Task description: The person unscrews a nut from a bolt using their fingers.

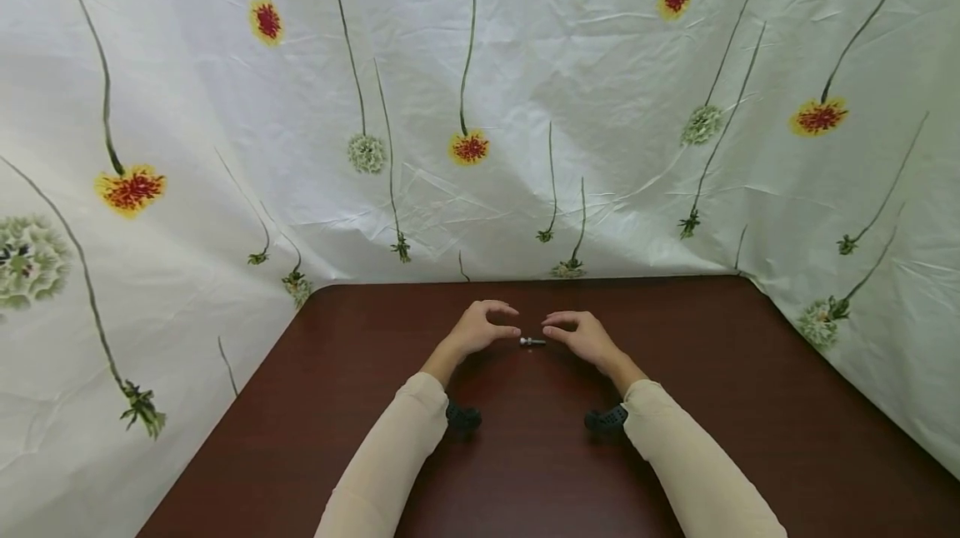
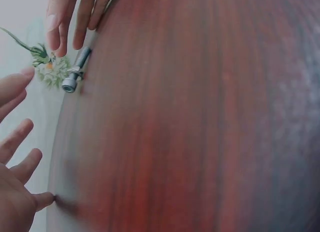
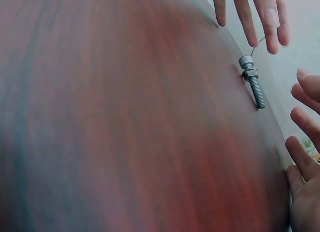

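Observation:
A metal bolt [image 1: 534, 341] lies on its side on the dark red-brown table, its head toward the left hand. In the right wrist view, a nut [image 3: 249, 73] sits on its shank close to the round head, and bare thread [image 3: 257, 95] shows beyond. My left hand [image 1: 477, 330] is just left of the bolt, fingers apart and gently bent, holding nothing. Mirroring it on the other side, my right hand [image 1: 587, 338] has its fingers loosely extended near the threaded end and grips nothing. Both hands appear apart from the bolt.
The wood-grain table [image 1: 525, 471] has a far edge close behind the hands. Behind and beside it hangs a white cloth [image 1: 637, 188] printed with flowers. Dark wrist devices [image 1: 462, 419] sit under both cream sleeves [image 1: 697, 463].

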`<state>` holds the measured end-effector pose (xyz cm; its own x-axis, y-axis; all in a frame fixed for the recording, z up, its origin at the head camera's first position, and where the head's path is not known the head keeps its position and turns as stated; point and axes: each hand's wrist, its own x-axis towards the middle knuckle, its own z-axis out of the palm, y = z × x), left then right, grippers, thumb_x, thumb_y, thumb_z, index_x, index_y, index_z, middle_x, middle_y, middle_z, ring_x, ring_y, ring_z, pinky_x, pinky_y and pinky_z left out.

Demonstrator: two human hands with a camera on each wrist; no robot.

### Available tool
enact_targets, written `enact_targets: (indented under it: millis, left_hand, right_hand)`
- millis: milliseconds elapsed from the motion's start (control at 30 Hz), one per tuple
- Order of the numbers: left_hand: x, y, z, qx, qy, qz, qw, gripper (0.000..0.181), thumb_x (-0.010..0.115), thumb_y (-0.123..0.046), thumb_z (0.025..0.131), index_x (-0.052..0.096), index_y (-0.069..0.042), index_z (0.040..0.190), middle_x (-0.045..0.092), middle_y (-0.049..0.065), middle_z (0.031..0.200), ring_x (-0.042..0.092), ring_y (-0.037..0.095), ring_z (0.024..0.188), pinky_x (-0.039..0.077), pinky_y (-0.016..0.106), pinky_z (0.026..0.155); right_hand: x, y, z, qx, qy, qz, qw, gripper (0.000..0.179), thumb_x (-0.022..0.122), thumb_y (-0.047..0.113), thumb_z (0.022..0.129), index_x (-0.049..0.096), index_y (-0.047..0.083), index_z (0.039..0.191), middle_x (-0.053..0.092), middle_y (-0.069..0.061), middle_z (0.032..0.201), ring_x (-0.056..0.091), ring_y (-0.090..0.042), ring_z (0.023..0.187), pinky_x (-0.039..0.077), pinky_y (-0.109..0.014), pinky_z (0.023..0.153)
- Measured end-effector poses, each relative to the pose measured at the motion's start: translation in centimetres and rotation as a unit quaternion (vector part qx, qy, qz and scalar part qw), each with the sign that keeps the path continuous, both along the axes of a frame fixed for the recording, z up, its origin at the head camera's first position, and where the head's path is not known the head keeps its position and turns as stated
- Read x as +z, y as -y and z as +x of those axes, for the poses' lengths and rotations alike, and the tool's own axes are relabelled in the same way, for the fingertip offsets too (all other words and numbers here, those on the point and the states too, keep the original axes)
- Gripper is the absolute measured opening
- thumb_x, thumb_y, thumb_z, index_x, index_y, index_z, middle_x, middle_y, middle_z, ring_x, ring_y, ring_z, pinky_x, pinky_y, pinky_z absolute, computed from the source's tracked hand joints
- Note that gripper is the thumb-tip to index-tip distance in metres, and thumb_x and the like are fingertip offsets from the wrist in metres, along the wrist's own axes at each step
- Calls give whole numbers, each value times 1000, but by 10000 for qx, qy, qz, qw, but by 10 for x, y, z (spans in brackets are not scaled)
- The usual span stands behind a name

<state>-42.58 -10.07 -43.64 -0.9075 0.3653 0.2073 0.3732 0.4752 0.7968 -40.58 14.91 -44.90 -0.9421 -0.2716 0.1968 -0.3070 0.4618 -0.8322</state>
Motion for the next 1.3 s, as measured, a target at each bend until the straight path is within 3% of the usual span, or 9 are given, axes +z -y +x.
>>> enact_targets:
  millis: [267,467,833,1000,1233,1300]
  left_hand:
    - [-8,-3,-3,-106,310,-238,9992,31,84,-18,90,78,-7,118,57,17,145,46,37,139,38,54,112]
    - [-11,-10,-2,-35,444,-424,9981,21,84,-15,90,81,-8,109,58,15,143,49,38,136,43,52,109]
    - [-10,-17,-4,151,63,-1167,9930,9,84,-17,90,84,-11,97,64,11,135,53,34,131,38,54,111]
    - [-9,-18,-2,123,-38,-1240,9922,7,84,-17,90,83,-12,94,67,10,130,55,33,129,35,57,111]
    - [-9,-18,-2,136,-27,-1230,9923,6,84,-18,90,83,-13,92,70,5,119,59,31,120,42,53,105]
    - [-9,-19,-3,146,-38,-1231,9923,5,84,-19,90,83,-14,93,71,3,115,60,31,119,39,56,107]
  right_hand:
    - [-3,5,-1,131,50,59,9999,27,75,17,98,76,4,121,60,-13,143,46,-38,139,37,-59,111]
    - [-5,8,-4,182,97,413,9989,18,76,15,96,81,6,111,60,-11,144,46,-37,140,38,-57,111]
    - [-9,11,-9,-8,-75,764,9970,9,79,7,92,83,8,101,65,-10,138,48,-38,138,36,-57,112]
    - [-10,13,-8,-38,-76,712,9974,9,77,6,93,82,7,100,65,-10,137,48,-38,137,36,-57,112]
    - [-9,14,-7,-61,-86,697,9975,7,76,6,95,81,6,99,65,-11,136,49,-38,137,37,-57,111]
    - [-9,14,-6,-78,-118,666,9977,7,75,6,95,81,6,99,65,-12,135,49,-38,136,36,-57,112]
